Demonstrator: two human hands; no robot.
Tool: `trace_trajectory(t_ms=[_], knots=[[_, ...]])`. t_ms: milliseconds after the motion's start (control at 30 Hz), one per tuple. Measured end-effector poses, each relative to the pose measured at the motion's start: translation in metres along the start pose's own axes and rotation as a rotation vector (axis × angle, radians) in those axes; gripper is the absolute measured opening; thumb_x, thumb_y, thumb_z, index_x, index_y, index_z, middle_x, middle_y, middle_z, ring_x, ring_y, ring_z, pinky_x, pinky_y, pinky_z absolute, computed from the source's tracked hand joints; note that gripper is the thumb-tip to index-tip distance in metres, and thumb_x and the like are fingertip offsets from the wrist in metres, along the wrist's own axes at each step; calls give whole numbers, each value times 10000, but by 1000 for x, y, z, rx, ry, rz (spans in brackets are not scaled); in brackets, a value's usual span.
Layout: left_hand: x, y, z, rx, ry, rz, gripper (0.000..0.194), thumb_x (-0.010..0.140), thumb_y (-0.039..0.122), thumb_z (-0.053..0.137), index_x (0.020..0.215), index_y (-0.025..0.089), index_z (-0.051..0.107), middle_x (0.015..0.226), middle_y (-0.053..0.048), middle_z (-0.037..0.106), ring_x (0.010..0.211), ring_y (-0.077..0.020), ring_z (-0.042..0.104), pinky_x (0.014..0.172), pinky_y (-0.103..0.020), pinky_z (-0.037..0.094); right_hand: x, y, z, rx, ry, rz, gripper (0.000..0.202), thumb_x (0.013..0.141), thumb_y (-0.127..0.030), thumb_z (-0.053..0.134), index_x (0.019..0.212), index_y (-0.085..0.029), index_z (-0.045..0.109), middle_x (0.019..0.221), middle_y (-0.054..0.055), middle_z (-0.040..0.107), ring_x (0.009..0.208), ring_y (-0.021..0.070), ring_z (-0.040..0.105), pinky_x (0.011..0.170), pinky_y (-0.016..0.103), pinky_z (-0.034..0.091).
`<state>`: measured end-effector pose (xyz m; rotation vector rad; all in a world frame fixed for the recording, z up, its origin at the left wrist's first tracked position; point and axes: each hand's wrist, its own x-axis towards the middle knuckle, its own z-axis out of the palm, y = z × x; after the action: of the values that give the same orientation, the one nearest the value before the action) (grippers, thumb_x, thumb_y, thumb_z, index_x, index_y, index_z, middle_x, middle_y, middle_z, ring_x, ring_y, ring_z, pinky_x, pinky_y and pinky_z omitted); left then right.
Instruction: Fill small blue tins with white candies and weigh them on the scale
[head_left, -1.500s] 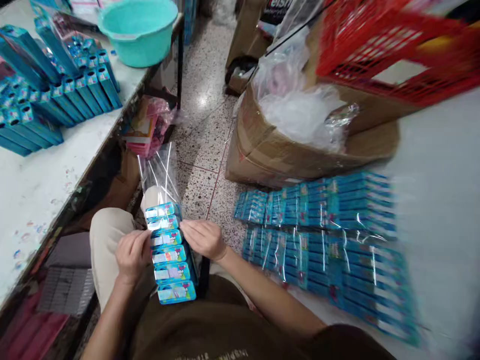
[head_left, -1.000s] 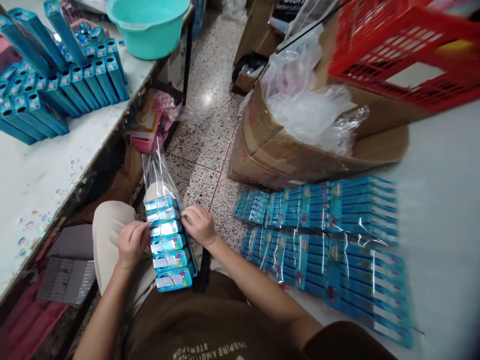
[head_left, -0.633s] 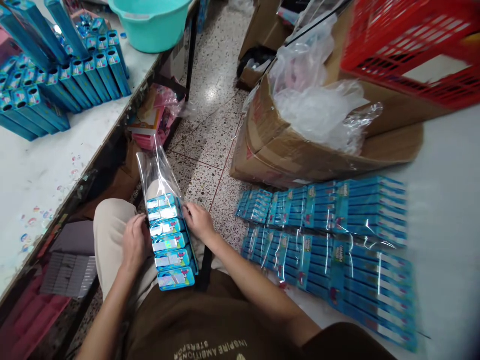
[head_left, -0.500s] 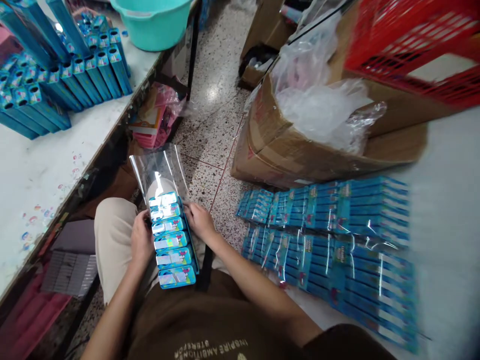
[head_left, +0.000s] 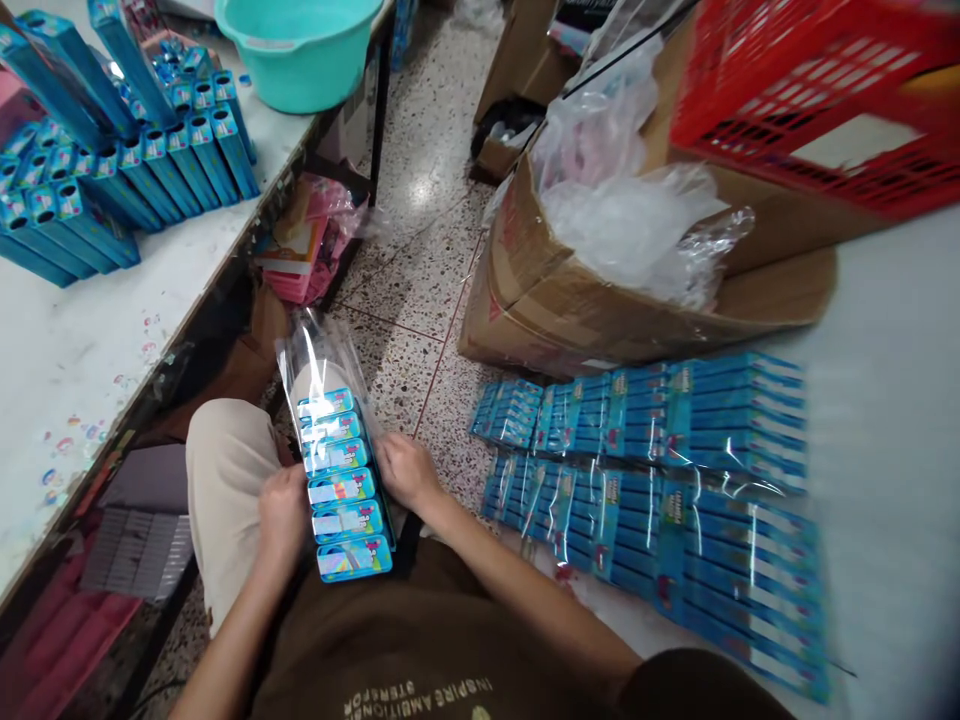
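Observation:
On my lap lies a clear plastic bag (head_left: 324,352) with a row of several slim blue cases (head_left: 346,521) inside, their rounded ends facing up. Its far end stands up past the cases, loose and see-through. My left hand (head_left: 285,510) is closed at the bag's left side, fingers curled in. At the right side my right hand (head_left: 405,468) is also closed, gripping the bag's edge; some of its fingertips are hidden behind the plastic.
Many similar blue cases (head_left: 161,165) stand on the white table (head_left: 82,350) at left, near a turquoise basin (head_left: 300,60). Bagged packs of blue cases (head_left: 637,530) lie in two rows at right. Behind them are a cardboard box (head_left: 525,290) of plastic bags and a red crate (head_left: 780,100).
Both hands have curled tighter at the bag's sides, the left now more fist-like. The bag's far end has narrowed and dropped slightly. The cases stay in place.

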<state>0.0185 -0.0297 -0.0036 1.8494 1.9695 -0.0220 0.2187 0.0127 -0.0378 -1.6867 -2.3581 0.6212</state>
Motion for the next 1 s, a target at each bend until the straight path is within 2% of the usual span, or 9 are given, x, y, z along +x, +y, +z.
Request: trace_trajectory(t_ms=[167, 267, 400, 467, 533, 633, 800, 900, 1000], knots=[[-47, -3, 4, 25, 65, 208, 160, 757, 116, 481, 745, 173, 629, 693, -75, 662, 669, -217, 606, 604, -296, 411, -53, 5, -8, 13, 133, -201, 327, 929, -224, 372, 783, -161, 657, 817, 88, 674, 752, 197, 583, 691, 331, 433], [-58, -3, 0, 70, 53, 315, 133, 754, 128, 500, 702, 174, 614, 666, -67, 653, 640, -213, 599, 593, -301, 406, -71, 3, -13, 39, 164, -202, 268, 908, -196, 406, 841, -167, 664, 892, 78, 690, 804, 197, 594, 715, 328, 441], [-55, 5, -12, 159, -47, 339, 176, 753, 76, 481, 675, 158, 616, 649, -85, 647, 640, -229, 596, 604, -325, 386, -70, -4, -21, 90, 246, -110, 205, 888, -281, 482, 933, -161, 641, 909, 79, 690, 829, 200, 596, 728, 322, 418], [-53, 11, -18, 185, -92, 342, 194, 745, 42, 473, 682, 142, 627, 670, -99, 658, 654, -240, 601, 616, -335, 379, -65, -7, -26, 82, 289, -83, 182, 881, -293, 502, 826, -168, 622, 781, 68, 665, 744, 184, 575, 686, 311, 392], [-54, 16, -24, 220, -109, 363, 195, 743, 34, 478, 678, 137, 630, 680, -99, 664, 660, -244, 603, 622, -339, 370, -62, -7, -33, 40, 316, -114, 238, 886, -240, 491, 665, -189, 562, 635, 39, 599, 650, 163, 523, 644, 304, 355], [-64, 19, -31, 264, -36, 414, 201, 785, 86, 483, 649, 156, 612, 630, -69, 643, 623, -229, 587, 616, -338, 348, -68, -6, -41, -3, 338, -228, 315, 878, -180, 484, 564, -200, 487, 548, 17, 528, 593, 149, 461, 615, 309, 325], [-91, 17, -37, 310, 141, 501, 266, 843, 164, 458, 605, 179, 575, 552, -34, 581, 563, -196, 540, 599, -335, 313, -99, -8, -51, 19, 365, -324, 290, 848, -142, 496, 564, -202, 492, 530, 8, 510, 565, 143, 428, 581, 320, 314], [-100, 18, -37, 309, 161, 534, 281, 843, 166, 450, 586, 189, 561, 545, -25, 571, 555, -185, 531, 594, -332, 314, -110, -8, -53, 34, 369, -375, 300, 838, -146, 506, 545, -205, 482, 516, 4, 491, 553, 141, 409, 565, 315, 317], [-99, 20, -36, 295, 176, 506, 286, 847, 186, 456, 577, 198, 551, 539, -16, 574, 548, -181, 539, 581, -326, 320, -107, -8, -53, 38, 369, -406, 307, 828, -147, 517, 530, -204, 474, 509, -1, 480, 548, 136, 400, 559, 311, 317]])
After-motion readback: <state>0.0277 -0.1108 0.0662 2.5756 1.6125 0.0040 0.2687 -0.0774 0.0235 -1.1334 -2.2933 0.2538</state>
